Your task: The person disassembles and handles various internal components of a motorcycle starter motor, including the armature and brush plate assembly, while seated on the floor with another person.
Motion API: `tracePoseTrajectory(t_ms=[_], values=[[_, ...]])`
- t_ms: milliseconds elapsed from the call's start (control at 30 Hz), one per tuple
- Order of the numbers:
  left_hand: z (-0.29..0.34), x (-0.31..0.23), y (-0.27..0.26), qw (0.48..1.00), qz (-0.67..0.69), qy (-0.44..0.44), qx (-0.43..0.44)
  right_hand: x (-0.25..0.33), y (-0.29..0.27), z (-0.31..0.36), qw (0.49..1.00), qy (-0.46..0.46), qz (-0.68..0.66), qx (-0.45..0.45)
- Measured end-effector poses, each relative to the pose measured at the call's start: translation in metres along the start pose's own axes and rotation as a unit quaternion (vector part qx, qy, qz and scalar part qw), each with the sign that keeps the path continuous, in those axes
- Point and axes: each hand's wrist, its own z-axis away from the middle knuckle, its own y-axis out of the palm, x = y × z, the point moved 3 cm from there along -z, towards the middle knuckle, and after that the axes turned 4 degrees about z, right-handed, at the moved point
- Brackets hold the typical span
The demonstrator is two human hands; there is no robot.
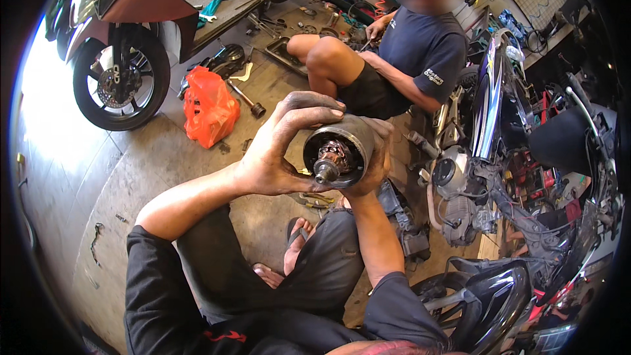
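Observation:
Up in front of my chest I hold a small electric motor, its dark round metal housing facing me with the open end. Inside it shows an armature with copper windings and a metal shaft end. My left hand grips the housing from the left, fingers over the top and thumb along the bottom. Around the right side wraps my right hand, its fingertips partly hidden behind the housing. Below the motor, some pliers-like tools with yellowish handles lie on the floor near my feet.
An orange-red plastic bag sits on the floor ahead to the left, beside a motorcycle's front wheel. Across from me a co-worker in a dark shirt squats, holding a tool. A partly stripped motorcycle fills the right side.

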Motion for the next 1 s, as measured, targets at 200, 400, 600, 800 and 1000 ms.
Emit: tracePoseTrajectory(t_ms=[200,400,600,800,1000], values=[[0.004,0.002,-0.004,0.998,0.007,-0.050,-0.025,0.003,0.003,-0.002,1.000,-0.004,0.009,0.008],[-0.010,0.042,0.007,0.952,0.084,-0.281,-0.093,-0.025,0.019,0.004,0.989,0.141,0.040,0.037],[-0.009,0.043,0.005,0.962,0.095,-0.237,-0.099,-0.016,0.020,-0.006,0.993,0.104,0.044,0.027],[-0.003,0.035,-0.002,0.972,0.080,-0.209,-0.075,-0.008,0.017,-0.006,0.996,0.075,0.047,0.032],[-0.003,0.031,-0.004,0.940,0.176,-0.248,-0.156,-0.003,0.024,-0.007,0.994,0.085,0.051,0.044]])
